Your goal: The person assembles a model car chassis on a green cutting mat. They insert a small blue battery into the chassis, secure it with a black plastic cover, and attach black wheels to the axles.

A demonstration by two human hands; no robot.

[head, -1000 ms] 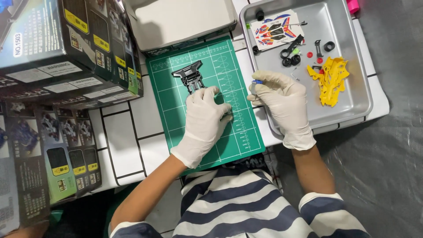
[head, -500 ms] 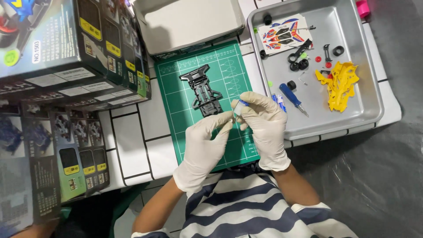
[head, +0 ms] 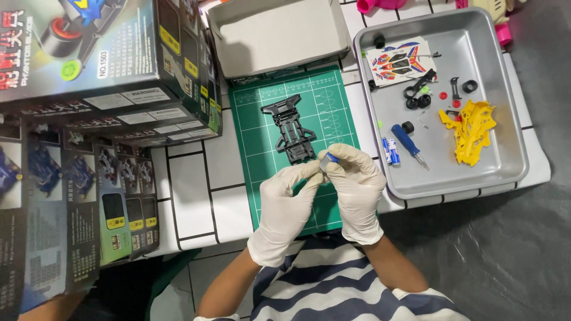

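Left hand [head: 284, 208] and right hand [head: 355, 193] gloved white, raised together at chest, fingertips [head: 326, 164] pinched inward and touching; forearms bare, angled inward

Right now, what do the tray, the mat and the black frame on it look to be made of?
The tray looks like brushed metal: grey, dull sheen, rolled rim. The mat seems soft matte plastic or rubber, green with a printed grid. The black frame looks like moulded plastic, faintly glossy, with thin ribs and cut-outs.
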